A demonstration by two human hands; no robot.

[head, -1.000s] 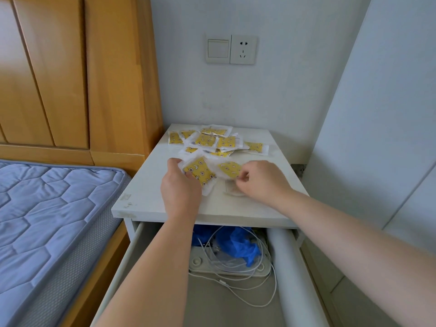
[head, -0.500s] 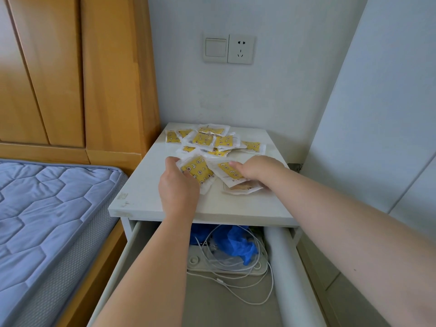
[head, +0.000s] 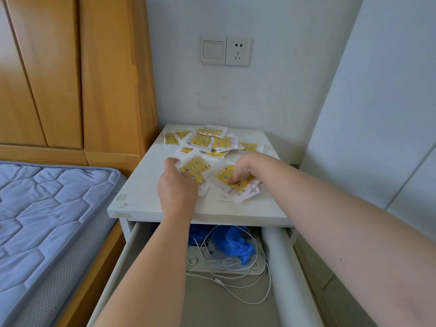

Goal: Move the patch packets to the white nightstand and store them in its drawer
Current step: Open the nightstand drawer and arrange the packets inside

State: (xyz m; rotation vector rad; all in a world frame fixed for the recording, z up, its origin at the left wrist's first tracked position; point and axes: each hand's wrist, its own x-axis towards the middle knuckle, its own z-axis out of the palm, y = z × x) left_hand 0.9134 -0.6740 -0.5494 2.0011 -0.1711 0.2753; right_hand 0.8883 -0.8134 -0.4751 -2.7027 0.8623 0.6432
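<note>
since half a second ago the right hand (head: 245, 167) has drawn its fingers (head: 237, 180) in: they lay flat over a packet, and now they curl down and bunch 2 or 3 crumpled packets (head: 243, 191) together, just right of centre in the frame. the left hand (head: 178, 187) has hardly shifted. its thumb and fingers pinch 1 yellow packet (head: 195, 168) by the near edge, tilted a little off the worktop (head: 141, 185) of the white nightstand (head: 188, 214).

the rest of the patch packets (head: 205, 141) lie in a loose overlapping heap at the back of the worktop, upper centre, well clear of both hands.

the drawer (head: 212, 310) stands pulled out directly below, lower middle of the frame. it holds a blue bag (head: 236, 244), a white cable (head: 238, 283), a power strip (head: 221, 270) and a white roll (head: 280, 267) along its right side. i see no packets in it yet.

to my eye each hand is collecting a small handful, so the heap goes down in fewer trips. the open drawer sits under the wrists so a handful can simply be lowered in. its bare front floor looks the likely spot, since the cable clutters the back. the slippery wrappers may slide out of a bunched grip.
</note>
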